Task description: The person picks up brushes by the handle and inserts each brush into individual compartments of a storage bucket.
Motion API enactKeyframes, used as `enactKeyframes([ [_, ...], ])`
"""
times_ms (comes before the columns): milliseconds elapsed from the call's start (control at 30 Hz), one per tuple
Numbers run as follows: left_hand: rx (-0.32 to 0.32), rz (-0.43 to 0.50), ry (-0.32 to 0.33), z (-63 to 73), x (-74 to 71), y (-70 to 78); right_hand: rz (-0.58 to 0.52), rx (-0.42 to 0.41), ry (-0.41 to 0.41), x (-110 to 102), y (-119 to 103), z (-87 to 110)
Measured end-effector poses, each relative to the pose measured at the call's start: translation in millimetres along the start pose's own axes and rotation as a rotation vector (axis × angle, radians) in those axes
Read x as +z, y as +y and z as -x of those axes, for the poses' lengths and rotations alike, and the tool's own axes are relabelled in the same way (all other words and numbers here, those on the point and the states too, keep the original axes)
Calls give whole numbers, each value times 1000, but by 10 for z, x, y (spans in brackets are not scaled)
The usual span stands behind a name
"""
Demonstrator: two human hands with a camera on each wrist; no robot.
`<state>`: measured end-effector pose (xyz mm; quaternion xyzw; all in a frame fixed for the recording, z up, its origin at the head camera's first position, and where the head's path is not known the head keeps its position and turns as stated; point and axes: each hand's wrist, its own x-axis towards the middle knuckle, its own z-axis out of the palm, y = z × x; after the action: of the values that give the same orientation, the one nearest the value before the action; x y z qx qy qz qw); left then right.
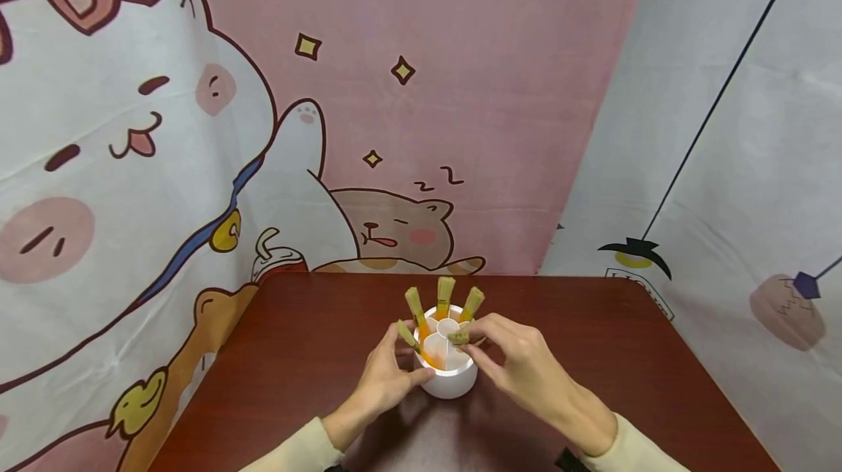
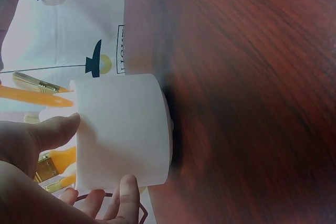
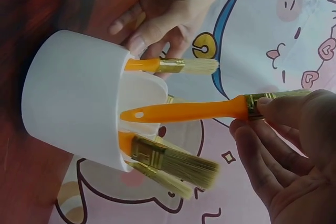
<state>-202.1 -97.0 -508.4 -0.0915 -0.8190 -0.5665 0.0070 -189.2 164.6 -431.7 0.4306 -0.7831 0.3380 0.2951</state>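
A round white divided holder (image 1: 449, 386) stands on the table, with several orange-handled paintbrushes upright or leaning in its compartments, bristles up. One of these brushes (image 3: 186, 166) is wide and flat. My left hand (image 1: 384, 378) grips the holder from the left, its thumb near the front rim and its fingers round the side. At the right of the holder, my right hand (image 1: 526, 359) pinches another paintbrush (image 3: 194, 112) by its metal band. Its orange handle points down at the holder's opening; I cannot tell whether the tip is inside.
The dark red-brown wooden table (image 1: 309, 333) reaches back to a pink and white cloth (image 1: 513, 128) printed with cartoon animals. A second pale stretch of cloth (image 1: 723, 187) runs along the right side.
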Motion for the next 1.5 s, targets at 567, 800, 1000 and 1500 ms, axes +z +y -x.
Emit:
enactKeyframes([
  [567,-15,-6,-10,5,-5,-7,183,-95,-11,235,71,97],
  [800,-20,2,-8,1,2,-13,209,-89,-50,341,87,180],
  [1000,-28,1,-8,10,0,-1,236,-78,-85,395,115,244],
  [1500,-18,-18,-9,-1,-3,-7,234,-64,-92,462,170,315],
])
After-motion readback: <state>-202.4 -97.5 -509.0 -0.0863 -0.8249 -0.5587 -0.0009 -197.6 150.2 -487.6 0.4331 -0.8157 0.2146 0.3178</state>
